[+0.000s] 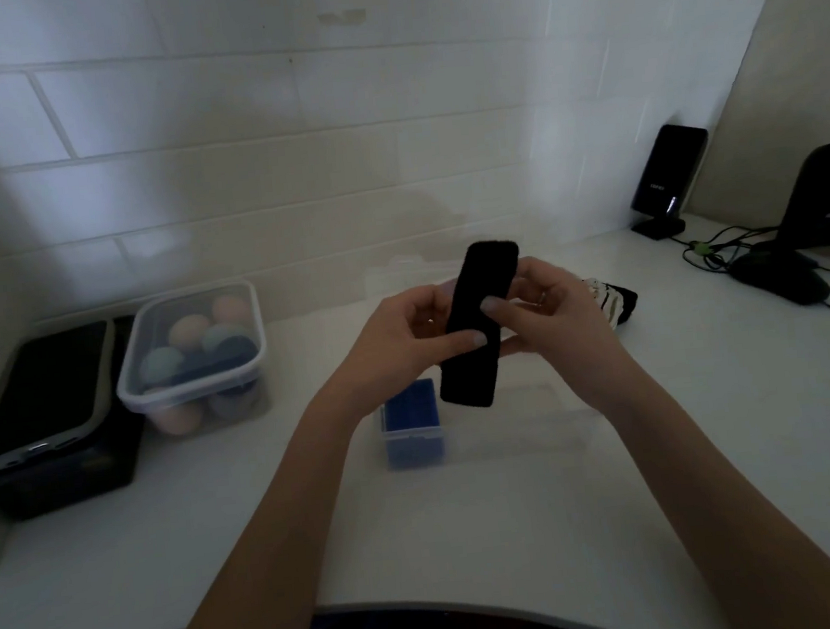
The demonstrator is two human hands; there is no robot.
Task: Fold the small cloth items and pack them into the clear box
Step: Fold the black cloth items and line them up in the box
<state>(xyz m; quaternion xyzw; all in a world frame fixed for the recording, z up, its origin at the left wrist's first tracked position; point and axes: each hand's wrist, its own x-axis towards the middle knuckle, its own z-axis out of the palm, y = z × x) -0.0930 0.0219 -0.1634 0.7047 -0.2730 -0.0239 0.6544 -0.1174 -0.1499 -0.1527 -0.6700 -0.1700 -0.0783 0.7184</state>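
- Head view: left hand (407,332) and right hand (550,305) both pinch a black cloth strip (479,323), raised above the clear box (493,425) on the counter.
- Looks soft, light, limp; best gripped near both ends.

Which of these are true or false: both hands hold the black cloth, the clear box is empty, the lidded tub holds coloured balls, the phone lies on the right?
1. Both hands, left and right, hold the black cloth. True.
2. The clear box is empty. False: a blue cloth sits at its left end.
3. The lidded tub holds coloured balls. True.
4. The phone lies on the right. False: it lies far left.
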